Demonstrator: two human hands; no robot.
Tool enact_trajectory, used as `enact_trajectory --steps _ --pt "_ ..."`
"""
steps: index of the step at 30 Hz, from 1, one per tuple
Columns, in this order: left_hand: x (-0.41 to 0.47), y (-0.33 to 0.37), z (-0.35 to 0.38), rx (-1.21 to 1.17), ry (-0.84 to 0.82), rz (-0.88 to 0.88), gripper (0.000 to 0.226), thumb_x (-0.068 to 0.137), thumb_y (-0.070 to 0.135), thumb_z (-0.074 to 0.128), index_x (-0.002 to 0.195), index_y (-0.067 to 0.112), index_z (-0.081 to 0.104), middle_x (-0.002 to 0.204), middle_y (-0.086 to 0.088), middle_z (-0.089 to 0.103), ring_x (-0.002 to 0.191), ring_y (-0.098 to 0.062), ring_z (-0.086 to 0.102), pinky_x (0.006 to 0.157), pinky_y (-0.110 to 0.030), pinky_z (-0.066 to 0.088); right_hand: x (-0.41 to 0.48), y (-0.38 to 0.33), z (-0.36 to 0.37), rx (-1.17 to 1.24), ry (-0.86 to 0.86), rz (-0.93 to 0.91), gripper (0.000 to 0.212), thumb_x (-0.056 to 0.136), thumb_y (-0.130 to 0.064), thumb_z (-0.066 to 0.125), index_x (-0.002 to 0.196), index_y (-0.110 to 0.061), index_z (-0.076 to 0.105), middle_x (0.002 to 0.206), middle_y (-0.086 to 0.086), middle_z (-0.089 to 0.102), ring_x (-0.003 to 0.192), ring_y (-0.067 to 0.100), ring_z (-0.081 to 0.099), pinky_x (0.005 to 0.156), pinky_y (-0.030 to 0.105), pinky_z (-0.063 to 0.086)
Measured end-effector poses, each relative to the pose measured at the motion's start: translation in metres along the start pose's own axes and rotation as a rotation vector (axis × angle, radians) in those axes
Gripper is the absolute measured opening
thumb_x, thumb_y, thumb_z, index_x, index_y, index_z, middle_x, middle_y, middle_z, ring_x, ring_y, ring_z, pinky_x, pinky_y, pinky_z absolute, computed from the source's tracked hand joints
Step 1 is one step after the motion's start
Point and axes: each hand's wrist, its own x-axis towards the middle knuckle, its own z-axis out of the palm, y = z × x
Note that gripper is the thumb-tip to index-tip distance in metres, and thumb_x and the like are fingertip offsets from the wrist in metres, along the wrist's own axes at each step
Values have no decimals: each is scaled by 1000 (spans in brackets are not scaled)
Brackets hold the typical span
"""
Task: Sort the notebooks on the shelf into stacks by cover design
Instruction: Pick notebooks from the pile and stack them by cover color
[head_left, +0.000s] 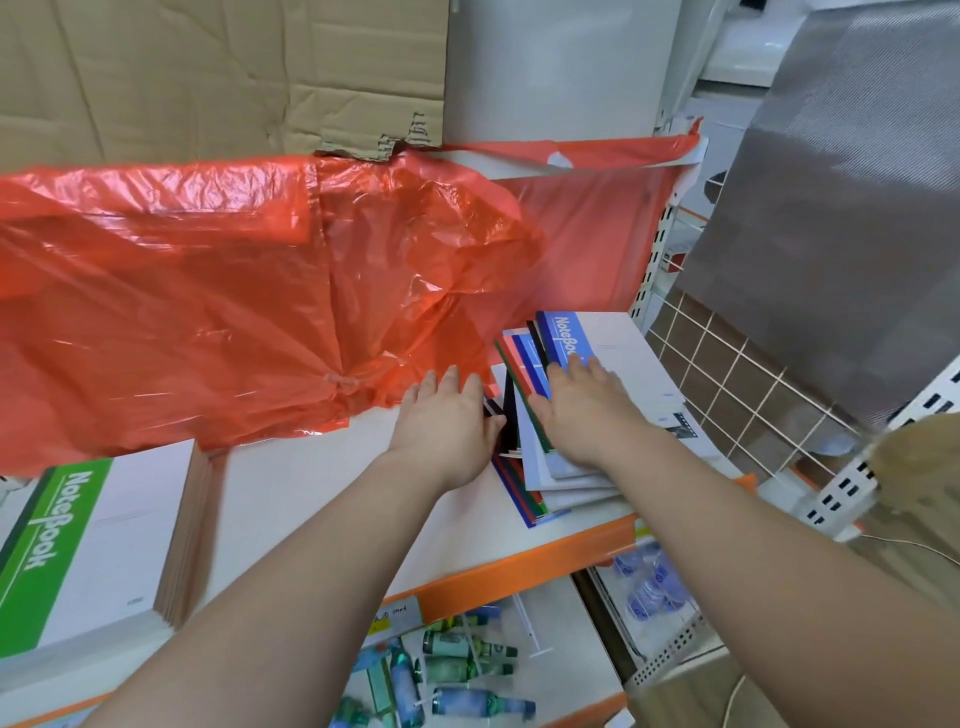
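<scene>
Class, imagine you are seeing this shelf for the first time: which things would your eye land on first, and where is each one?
The crumpled red plastic sheet, draped across the back of the shelf at left and centre, dominates. Next, at the untidy pile of notebooks on the right, the right hand lies flat on top and the left hand is at its left edge. A neat green-banded stack sits front left.

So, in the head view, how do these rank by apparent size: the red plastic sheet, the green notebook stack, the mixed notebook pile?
1. red plastic sheet, largest.
2. green notebook stack and mixed notebook pile look alike: the stack is nearer and cropped, the pile partly under the right hand.
</scene>
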Motion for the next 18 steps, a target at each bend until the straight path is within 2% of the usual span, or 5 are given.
enact_trajectory --steps 3,6,8,10,18 --pt "4 -2 0 -5 -9 -7 62 102 50 34 152 16 25 163 -14 17 150 -36 12 122 -47 15 6 1 3 16 -92 146 70 101 -54 23 151 -5 20 158 26 9 146 40 6 117 53 14" --pt "5 -6 2 -5 -21 -15 62 102 51 35 152 16 25 162 -14 17 150 -37 13 122 -47 16 7 -3 6 9 -42 172 64 101 -49 33 141 0 36 150 30 28 139 42 25 110 49 30" --pt "5 -8 5 -5 -31 -21 63 101 52 35 152 16 25 163 -14 17 150 -37 13 122 -48 16 6 -4 4 14 30 148 49 101 -42 40 127 -1 48 133 26 49 124 38 43 95 41 42" --pt "6 -10 6 -6 -41 -25 64 101 53 34 153 17 24 163 -13 17 150 -36 13 122 -47 17 5 -3 0 11 74 123 33 101 -32 44 116 -4 53 117 19 59 108 34 52 79 35 43" --pt "9 -13 11 -19 -52 -16 64 101 54 35 153 18 25 163 -13 18 150 -36 14 122 -47 18 4 2 -10 -5 136 140 8 97 -17 50 91 -11 53 100 12 60 77 26 46 65 28 37"
